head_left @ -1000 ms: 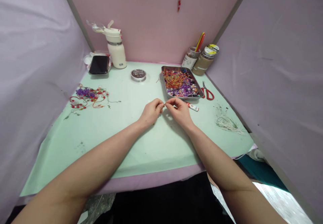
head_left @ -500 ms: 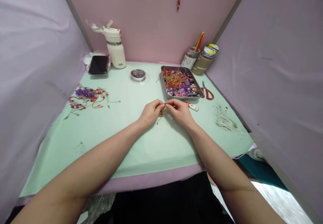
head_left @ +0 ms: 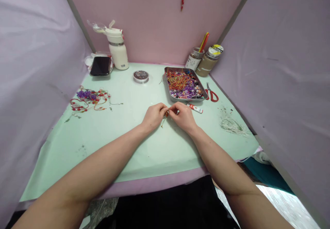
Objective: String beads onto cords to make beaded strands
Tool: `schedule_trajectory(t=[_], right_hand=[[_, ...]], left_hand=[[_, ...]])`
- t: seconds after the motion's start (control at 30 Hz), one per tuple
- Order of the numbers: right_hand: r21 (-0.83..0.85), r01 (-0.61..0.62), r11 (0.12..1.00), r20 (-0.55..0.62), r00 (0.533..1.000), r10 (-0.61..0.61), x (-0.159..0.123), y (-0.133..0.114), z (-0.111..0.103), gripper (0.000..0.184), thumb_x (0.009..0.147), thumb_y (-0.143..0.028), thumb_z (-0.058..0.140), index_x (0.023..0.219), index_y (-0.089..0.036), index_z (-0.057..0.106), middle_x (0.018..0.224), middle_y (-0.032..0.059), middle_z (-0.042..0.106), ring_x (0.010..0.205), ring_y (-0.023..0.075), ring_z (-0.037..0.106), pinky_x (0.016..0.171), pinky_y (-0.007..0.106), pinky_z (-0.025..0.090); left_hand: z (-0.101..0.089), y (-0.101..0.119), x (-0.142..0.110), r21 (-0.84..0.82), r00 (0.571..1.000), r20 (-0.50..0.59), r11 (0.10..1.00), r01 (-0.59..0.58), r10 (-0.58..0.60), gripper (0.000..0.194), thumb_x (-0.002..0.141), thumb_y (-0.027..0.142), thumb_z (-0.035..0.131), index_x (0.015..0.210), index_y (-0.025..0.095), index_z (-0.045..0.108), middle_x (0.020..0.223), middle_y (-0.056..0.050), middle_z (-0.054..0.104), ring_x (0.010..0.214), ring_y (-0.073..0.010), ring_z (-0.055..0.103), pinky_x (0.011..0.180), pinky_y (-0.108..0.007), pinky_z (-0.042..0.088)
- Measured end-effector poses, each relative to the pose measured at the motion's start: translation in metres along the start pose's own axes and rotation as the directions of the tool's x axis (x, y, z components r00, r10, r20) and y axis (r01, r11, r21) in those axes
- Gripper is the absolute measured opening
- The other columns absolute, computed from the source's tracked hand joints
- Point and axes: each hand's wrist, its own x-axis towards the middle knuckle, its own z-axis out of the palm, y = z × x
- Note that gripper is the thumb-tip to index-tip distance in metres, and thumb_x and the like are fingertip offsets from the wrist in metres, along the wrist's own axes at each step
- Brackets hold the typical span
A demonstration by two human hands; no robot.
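Observation:
Over the middle of the table, my left hand [head_left: 154,115] and my right hand [head_left: 182,115] meet at the fingertips, both pinched on a thin beaded cord [head_left: 163,121]. Its loose tail hangs down below the fingers; most of it is hidden between them. Just behind my right hand lies a red-and-white tube [head_left: 195,108]. A metal tray [head_left: 186,100] of purple, dark and pale beads with tangled red and yellow cords stands beyond both hands.
Red-handled scissors [head_left: 212,95] and a bundle of white threads [head_left: 233,126] lie right. Left are finished-looking beaded strings [head_left: 90,98], a phone [head_left: 101,66] and a white bottle [head_left: 119,55]. A thread spool [head_left: 141,76] and two jars [head_left: 207,65] stand at the back.
The fingers of my right hand have curled more and shifted slightly around the cord. The cord's small beaded part has turned a little; my left hand stays nearly in place.

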Motion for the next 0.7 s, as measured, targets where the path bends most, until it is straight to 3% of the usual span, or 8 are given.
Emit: schedule_trajectory(t=[0.17,0.3,0.47,0.7], right_hand=[[-0.001,-0.007,1.000,0.062,0.998,0.007,-0.0001,0.0002,-0.0003,0.011,0.079,-0.020,0.054,0.069,-0.020,0.056,0.069,0.0012,0.059,0.064,0.0146,0.053,0.063,0.027,0.039],[0.099,-0.123,0.987,0.117,0.987,0.111,0.0009,-0.0012,-0.0022,0.009,0.077,-0.023,0.054,0.069,-0.019,0.056,0.068,0.0004,0.059,0.063,0.0138,0.052,0.062,0.027,0.038],[0.279,-0.276,0.920,0.215,0.952,0.220,0.0024,0.0004,-0.0016,0.011,0.075,-0.028,0.054,0.070,-0.019,0.054,0.065,-0.0021,0.057,0.059,0.0117,0.049,0.059,0.025,0.038],[0.406,-0.375,0.833,0.170,0.927,0.334,0.0045,0.0057,0.0025,0.010,0.069,-0.028,0.058,0.068,-0.019,0.055,0.063,-0.0023,0.056,0.058,0.0113,0.047,0.056,0.024,0.038]], left_hand=[[-0.0011,-0.0046,0.0012,0.104,0.999,0.015,0.994,-0.039,0.038,0.021,0.087,0.028,0.049,0.076,0.020,0.064,0.071,-0.002,0.067,0.069,-0.0170,0.058,0.068,-0.028,0.041],[-0.0004,-0.0084,0.0034,0.146,0.995,0.034,0.984,-0.098,0.094,0.022,0.088,0.026,0.046,0.074,0.020,0.062,0.076,-0.003,0.065,0.074,-0.0179,0.056,0.071,-0.030,0.041],[-0.0007,-0.0057,0.0045,0.098,0.996,0.042,0.991,-0.086,0.082,0.019,0.086,0.024,0.046,0.075,0.019,0.060,0.078,-0.003,0.064,0.077,-0.0180,0.057,0.076,-0.030,0.043],[-0.0048,0.0005,0.0008,0.001,0.999,-0.019,1.000,-0.026,0.026,0.019,0.080,0.014,0.045,0.088,0.019,0.062,0.091,-0.004,0.068,0.087,-0.0177,0.061,0.083,-0.032,0.046]])
